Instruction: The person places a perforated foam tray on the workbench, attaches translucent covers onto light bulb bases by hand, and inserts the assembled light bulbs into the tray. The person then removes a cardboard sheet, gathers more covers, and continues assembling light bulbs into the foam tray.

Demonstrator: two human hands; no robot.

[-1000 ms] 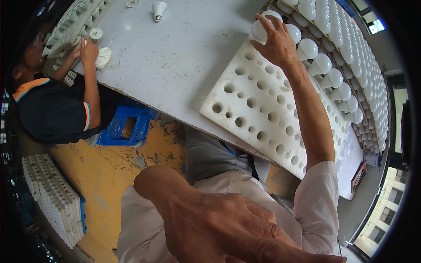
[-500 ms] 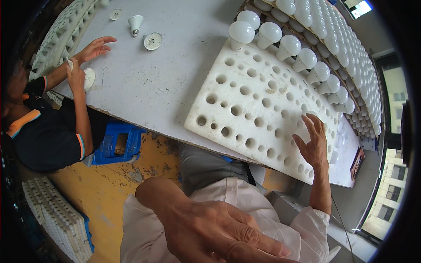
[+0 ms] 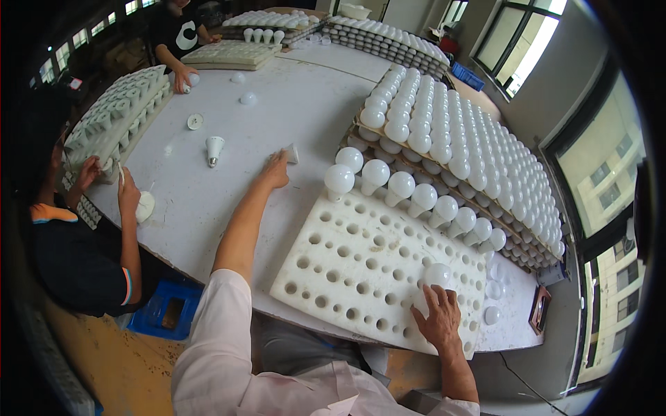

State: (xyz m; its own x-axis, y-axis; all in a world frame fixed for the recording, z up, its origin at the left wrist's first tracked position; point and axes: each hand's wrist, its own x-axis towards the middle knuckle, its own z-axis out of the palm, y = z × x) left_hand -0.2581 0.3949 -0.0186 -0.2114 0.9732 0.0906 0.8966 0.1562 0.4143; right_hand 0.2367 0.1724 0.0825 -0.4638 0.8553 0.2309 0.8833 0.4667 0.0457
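Note:
My left hand (image 3: 276,171) reaches out over the grey-white table, its fingers closed around a white bulb housing (image 3: 292,154). Close to my body, my right hand (image 3: 440,317) has its fingers and thumb about a white light bulb (image 3: 437,275) at the foam board; its lower part is partly hidden. The white foam board (image 3: 333,276) has rows of large and small holes. Along its far edge stands a row of round-topped bulbs (image 3: 401,187). Another bulb (image 3: 214,150) stands cap-down on the table left of my left hand.
Stacked trays of bulbs (image 3: 479,149) fill the right side. Loose white domes (image 3: 492,315) lie beside the board. A small round plate (image 3: 195,122) is farther left. One co-worker (image 3: 83,256) sits at left near a blue stool (image 3: 163,310); another (image 3: 182,35) works across the table.
My left hand has moved from near my chest out over the table and taken hold of the bulb housing. My right hand stays at the board. The view has tilted up.

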